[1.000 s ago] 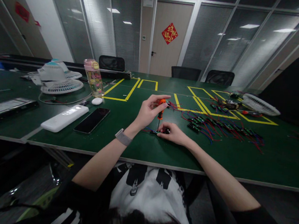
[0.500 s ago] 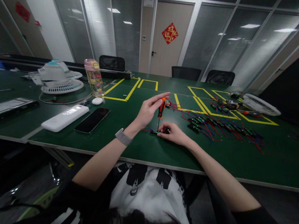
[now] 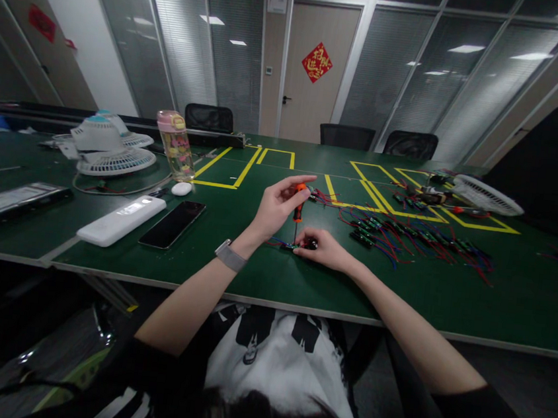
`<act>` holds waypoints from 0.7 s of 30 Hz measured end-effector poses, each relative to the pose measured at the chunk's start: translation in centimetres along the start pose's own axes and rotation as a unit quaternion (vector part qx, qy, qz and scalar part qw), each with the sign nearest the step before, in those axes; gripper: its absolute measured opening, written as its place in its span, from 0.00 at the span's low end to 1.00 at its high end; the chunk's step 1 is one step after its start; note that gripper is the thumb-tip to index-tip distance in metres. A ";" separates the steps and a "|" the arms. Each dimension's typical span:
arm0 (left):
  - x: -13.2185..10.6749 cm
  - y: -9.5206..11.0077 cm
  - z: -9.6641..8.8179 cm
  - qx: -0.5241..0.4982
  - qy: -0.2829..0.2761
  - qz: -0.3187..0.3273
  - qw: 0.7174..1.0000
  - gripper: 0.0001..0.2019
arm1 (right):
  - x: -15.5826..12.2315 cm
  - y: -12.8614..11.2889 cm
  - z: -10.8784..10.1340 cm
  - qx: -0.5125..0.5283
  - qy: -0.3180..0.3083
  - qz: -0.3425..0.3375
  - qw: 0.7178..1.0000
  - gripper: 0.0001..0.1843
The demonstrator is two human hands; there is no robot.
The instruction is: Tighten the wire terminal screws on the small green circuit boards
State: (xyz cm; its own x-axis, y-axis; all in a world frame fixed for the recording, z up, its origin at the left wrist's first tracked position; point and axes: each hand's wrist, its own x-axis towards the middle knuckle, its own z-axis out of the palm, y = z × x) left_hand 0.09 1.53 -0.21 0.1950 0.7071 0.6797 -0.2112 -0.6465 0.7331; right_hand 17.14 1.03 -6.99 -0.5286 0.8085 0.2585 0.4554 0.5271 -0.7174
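My left hand [image 3: 275, 210] grips a small orange-handled screwdriver [image 3: 299, 210] held upright, its tip down on a little green circuit board [image 3: 289, 245] with red and blue wires on the green table [image 3: 262, 274]. My right hand [image 3: 323, 248] rests on the table and pinches that board at its right side, next to a small black part. A grey watch sits on my left wrist.
A row of similar wired boards [image 3: 406, 236] lies to the right. On the left are a black phone [image 3: 172, 224], a white power bank [image 3: 121, 220], a white mouse [image 3: 181, 189], a pink-capped bottle [image 3: 175, 145] and desk fans [image 3: 110, 148]. Another fan [image 3: 487, 195] lies far right. Yellow tape marks the tabletop.
My left hand's fingers shift on the screwdriver handle, twisting it; the forefinger stretched out and curled back. The right hand and the board stay put.
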 end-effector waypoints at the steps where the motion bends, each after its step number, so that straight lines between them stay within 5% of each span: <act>1: 0.0 0.0 0.0 0.016 0.009 0.006 1.000 0.13 | 0.0 0.0 0.0 0.001 -0.001 0.001 1.000 0.08; 8: 0.1 -0.3 -0.2 -0.029 -0.032 -0.014 0.999 0.16 | 0.0 -0.1 0.0 -0.002 0.001 0.003 1.000 0.08; 15: 0.1 -0.2 -0.2 0.047 0.012 0.006 0.999 0.16 | 0.0 0.1 0.0 -0.001 -0.001 0.003 1.000 0.08; 21: 0.1 -0.1 -0.2 -0.030 -0.026 -0.022 0.999 0.15 | 0.1 0.1 0.0 -0.004 -0.002 0.003 1.000 0.08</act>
State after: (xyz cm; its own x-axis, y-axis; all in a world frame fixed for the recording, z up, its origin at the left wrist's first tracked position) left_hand -0.02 1.70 -0.26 0.2552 0.7172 0.6484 -0.2579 -0.5959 0.7606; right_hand 17.13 1.15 -7.08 -0.5288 0.8108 0.2509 0.4640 0.5237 -0.7145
